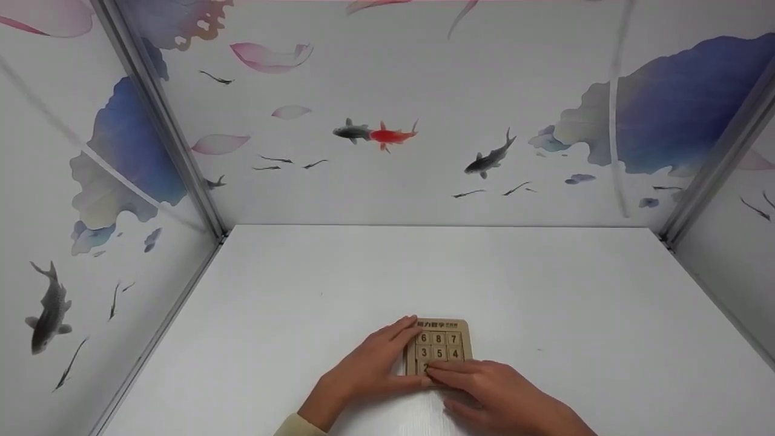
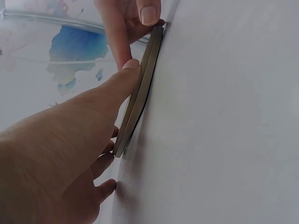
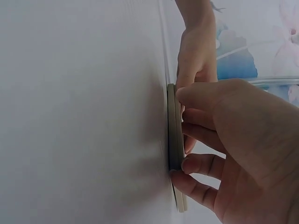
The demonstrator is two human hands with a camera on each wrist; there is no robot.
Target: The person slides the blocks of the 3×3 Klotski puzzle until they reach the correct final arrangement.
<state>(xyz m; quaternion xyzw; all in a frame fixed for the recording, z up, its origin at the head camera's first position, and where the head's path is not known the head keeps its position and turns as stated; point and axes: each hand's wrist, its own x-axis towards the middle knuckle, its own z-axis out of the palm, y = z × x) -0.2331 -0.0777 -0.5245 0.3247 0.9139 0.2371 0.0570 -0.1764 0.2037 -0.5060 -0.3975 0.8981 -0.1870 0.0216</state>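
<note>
A small wooden sliding number puzzle (image 1: 439,346) lies near the front of the white table, its numbered tiles facing up. My left hand (image 1: 372,363) holds the board by its left side, fingers at the upper left edge and thumb along the bottom edge. From the lower right, my right hand (image 1: 499,390) reaches over the board, its fingertips touching the bottom row at the 2 tile. That hand hides the rest of the bottom row. Both wrist views catch the board's thin side edge (image 2: 140,98), with the right hand (image 3: 252,140) beside it.
The white table (image 1: 290,284) extends around the board. Printed panels stand at the back (image 1: 387,181), left (image 1: 36,200) and right (image 1: 738,242), joined by grey metal corner posts (image 1: 163,121).
</note>
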